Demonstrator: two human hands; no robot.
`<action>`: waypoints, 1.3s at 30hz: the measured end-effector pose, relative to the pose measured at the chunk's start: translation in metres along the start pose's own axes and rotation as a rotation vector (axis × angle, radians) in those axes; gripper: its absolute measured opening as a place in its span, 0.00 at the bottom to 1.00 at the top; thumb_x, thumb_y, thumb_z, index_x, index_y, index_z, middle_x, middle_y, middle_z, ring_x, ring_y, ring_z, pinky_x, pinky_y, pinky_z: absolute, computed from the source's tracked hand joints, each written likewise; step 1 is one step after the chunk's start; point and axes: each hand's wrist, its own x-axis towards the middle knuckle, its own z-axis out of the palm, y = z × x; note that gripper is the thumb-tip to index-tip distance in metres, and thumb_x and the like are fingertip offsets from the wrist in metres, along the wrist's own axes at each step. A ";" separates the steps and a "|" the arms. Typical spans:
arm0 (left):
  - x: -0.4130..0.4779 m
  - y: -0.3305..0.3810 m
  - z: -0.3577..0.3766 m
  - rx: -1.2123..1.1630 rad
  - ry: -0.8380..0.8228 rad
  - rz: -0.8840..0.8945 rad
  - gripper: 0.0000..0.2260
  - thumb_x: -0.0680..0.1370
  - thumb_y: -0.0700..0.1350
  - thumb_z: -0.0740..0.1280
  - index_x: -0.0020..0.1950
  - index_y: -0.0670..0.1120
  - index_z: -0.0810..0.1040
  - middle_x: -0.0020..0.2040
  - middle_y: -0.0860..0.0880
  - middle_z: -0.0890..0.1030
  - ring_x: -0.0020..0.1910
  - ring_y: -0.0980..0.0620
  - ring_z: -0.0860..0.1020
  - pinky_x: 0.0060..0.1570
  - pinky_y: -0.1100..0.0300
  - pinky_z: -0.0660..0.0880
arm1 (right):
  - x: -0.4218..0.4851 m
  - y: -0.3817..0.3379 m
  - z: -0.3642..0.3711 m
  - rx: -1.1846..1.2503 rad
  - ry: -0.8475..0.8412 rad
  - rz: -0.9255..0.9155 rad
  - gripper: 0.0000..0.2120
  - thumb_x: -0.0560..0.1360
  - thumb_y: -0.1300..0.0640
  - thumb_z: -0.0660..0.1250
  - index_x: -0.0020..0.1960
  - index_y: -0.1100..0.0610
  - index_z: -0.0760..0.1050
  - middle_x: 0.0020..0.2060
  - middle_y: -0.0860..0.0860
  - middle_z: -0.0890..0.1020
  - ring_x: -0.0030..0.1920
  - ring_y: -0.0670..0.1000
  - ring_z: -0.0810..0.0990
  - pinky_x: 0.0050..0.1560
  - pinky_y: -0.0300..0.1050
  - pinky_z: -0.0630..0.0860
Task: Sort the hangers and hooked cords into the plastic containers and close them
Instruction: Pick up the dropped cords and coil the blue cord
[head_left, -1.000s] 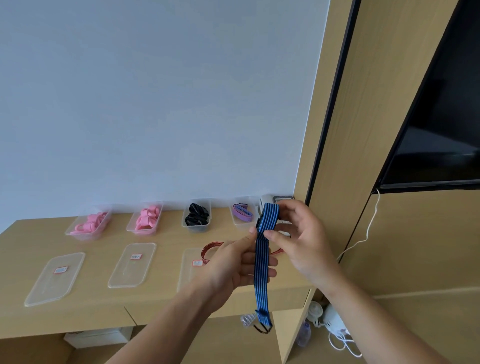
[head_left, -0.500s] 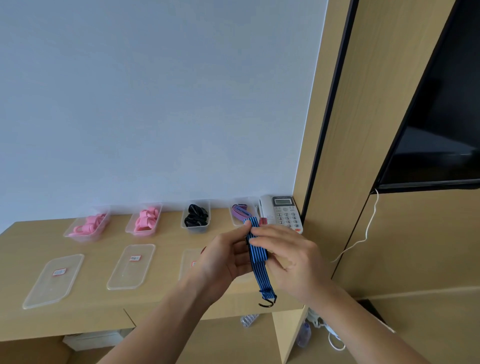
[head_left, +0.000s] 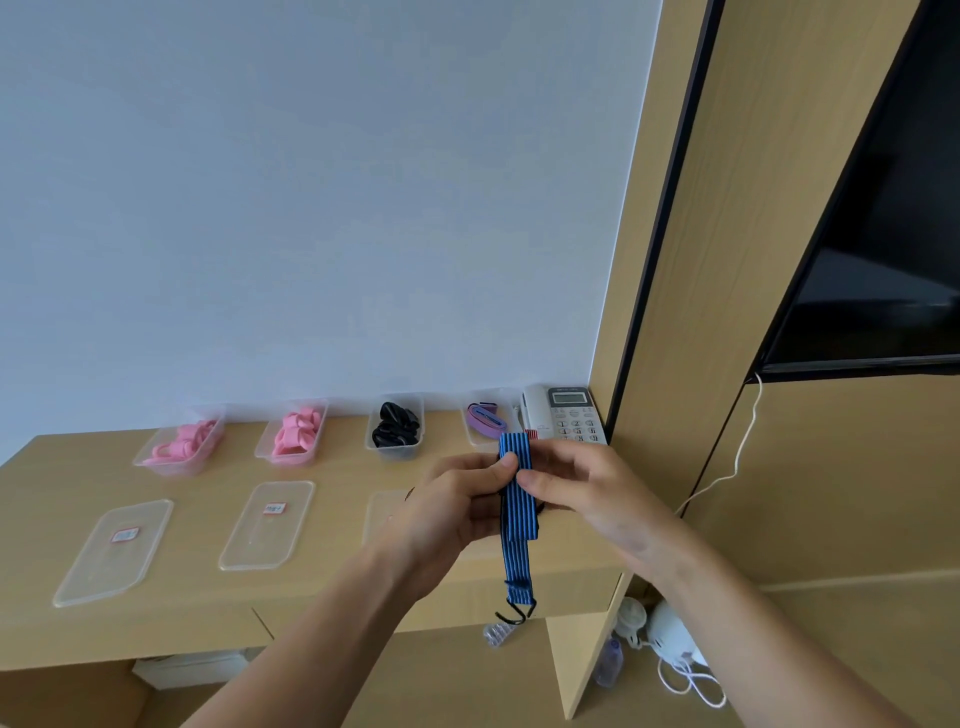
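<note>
A blue striped hooked cord (head_left: 516, 499) is folded over between both hands above the desk's front right part. My left hand (head_left: 457, 512) pinches it from the left with the thumb on top. My right hand (head_left: 582, 488) pinches it from the right. One end hangs down with a black hook (head_left: 514, 613). Along the wall stand open clear containers: two with pink hangers (head_left: 182, 441) (head_left: 296, 431), one with black items (head_left: 395, 426), one with a purple cord (head_left: 485, 420).
Three clear lids lie on the wooden desk (head_left: 47, 478): a left lid (head_left: 111, 551), a middle lid (head_left: 267, 522) and a third lid (head_left: 382, 512) partly behind my left hand. A white telephone (head_left: 566, 413) sits at the back right. A dark screen (head_left: 883, 249) hangs on the right wall.
The cord was stretched long one second ago; both hands have since folded it shorter, and the fold now stands up above my fingers. The hooked end hangs lower than half a second ago.
</note>
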 end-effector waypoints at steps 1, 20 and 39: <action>-0.001 0.000 0.000 -0.012 -0.004 -0.005 0.15 0.76 0.51 0.72 0.55 0.41 0.87 0.55 0.37 0.86 0.54 0.41 0.86 0.49 0.53 0.82 | 0.001 -0.002 -0.002 -0.010 0.018 -0.020 0.12 0.74 0.58 0.74 0.58 0.51 0.84 0.52 0.53 0.86 0.55 0.52 0.84 0.53 0.46 0.81; 0.001 -0.029 -0.002 0.223 -0.202 0.009 0.29 0.74 0.30 0.71 0.74 0.46 0.73 0.56 0.41 0.86 0.54 0.40 0.86 0.51 0.52 0.82 | 0.002 0.003 -0.012 0.015 0.333 -0.254 0.14 0.72 0.64 0.75 0.55 0.52 0.81 0.50 0.51 0.86 0.52 0.50 0.85 0.50 0.41 0.80; 0.003 -0.024 0.000 0.070 -0.112 -0.028 0.24 0.82 0.30 0.61 0.75 0.48 0.71 0.56 0.40 0.85 0.54 0.35 0.85 0.50 0.42 0.83 | 0.000 0.020 0.007 -0.466 0.434 -0.586 0.21 0.73 0.63 0.72 0.64 0.53 0.75 0.56 0.46 0.81 0.57 0.49 0.82 0.55 0.53 0.81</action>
